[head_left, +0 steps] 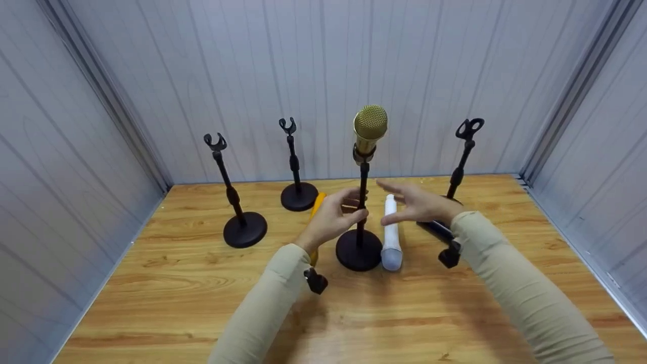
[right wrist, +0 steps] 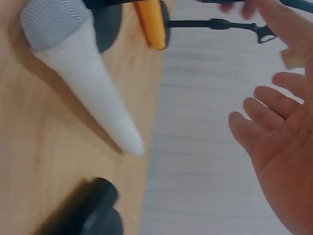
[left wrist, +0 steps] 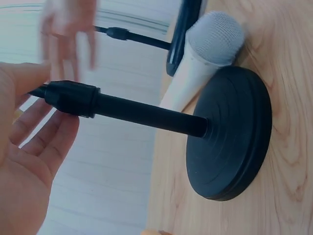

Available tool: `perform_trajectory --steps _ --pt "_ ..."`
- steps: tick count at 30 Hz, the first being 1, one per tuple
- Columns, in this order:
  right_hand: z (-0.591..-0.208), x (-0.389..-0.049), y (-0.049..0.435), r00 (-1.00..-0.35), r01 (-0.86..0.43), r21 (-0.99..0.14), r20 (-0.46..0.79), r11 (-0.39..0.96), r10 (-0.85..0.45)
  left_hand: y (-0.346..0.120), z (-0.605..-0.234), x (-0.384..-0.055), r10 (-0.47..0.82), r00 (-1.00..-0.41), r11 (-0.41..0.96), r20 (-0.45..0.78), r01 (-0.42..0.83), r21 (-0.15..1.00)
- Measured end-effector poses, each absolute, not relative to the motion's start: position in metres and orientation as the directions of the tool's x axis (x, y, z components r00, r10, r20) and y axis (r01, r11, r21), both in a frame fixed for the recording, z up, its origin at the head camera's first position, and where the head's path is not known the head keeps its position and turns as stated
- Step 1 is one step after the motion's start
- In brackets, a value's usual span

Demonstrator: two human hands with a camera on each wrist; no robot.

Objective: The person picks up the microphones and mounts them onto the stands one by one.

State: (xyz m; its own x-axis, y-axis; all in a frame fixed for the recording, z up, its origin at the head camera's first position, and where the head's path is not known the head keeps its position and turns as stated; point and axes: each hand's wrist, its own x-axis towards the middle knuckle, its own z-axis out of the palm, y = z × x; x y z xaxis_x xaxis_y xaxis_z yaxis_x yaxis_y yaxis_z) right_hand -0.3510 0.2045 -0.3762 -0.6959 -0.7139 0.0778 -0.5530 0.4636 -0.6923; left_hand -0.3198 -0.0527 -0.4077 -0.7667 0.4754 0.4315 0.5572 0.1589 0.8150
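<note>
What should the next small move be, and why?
Probably lower the empty right hand to the white microphone: it lies on the table nearby, while the gold microphone already sits in the stand the left hand holds.

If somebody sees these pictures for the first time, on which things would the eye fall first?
Probably on the gold microphone, raised high in a black stand near the middle of the table, with the left hand at its pole. Next, perhaps, the white microphone, lying just right of that stand's base.
</note>
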Motion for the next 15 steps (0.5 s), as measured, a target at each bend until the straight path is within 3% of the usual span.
perform_trajectory --steps 8,15 --pt "-0.429 -0.358 0.170 -0.664 -0.469 -0.729 -0.081 0.498 -0.743 -0.051 -0.408 -0.324 0.487 -0.746 0.179 0.454 0.594 0.784" --pt "-0.444 -0.348 0.150 -0.698 -0.545 -0.487 -0.188 0.682 -0.691 -0.051 -0.414 -0.323 0.493 -0.764 0.138 0.416 0.540 0.830"
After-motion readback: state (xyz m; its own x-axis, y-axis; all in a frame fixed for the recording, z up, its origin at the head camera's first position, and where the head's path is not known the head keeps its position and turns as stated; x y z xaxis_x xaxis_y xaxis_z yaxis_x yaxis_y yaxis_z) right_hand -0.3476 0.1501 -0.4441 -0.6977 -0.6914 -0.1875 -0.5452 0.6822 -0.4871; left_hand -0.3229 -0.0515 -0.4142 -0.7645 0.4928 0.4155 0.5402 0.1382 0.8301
